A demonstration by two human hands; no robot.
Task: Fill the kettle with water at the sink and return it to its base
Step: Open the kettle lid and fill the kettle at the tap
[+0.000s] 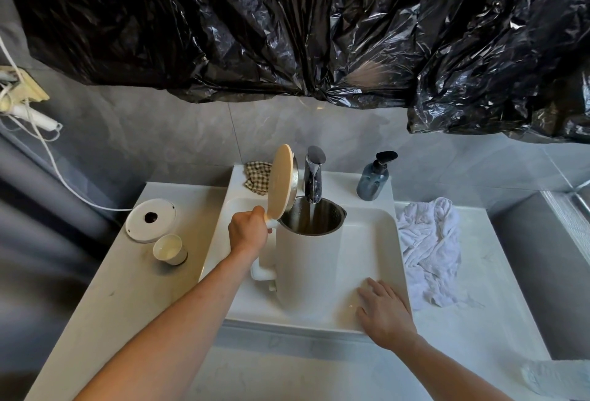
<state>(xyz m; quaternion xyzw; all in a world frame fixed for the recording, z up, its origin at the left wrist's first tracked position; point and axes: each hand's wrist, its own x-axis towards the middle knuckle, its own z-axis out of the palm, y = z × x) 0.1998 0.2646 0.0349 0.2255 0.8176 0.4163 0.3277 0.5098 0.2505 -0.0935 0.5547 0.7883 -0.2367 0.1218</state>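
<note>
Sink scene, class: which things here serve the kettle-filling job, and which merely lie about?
For the job: kettle, its open lid, faucet, sink, kettle base, left hand.

Lying about: cup, soap bottle, white cloth, checked cloth.

Soft, even daylight fills the scene, brightest on the white sink (380,225) and countertop (479,321), with only faint shadows. Sharp glints scatter across the crinkled black plastic sheet (287,24). Wide-angle distortion bends the edges, and the left side and lower-right corner smear into blur, while the centre stays fairly crisp.
</note>
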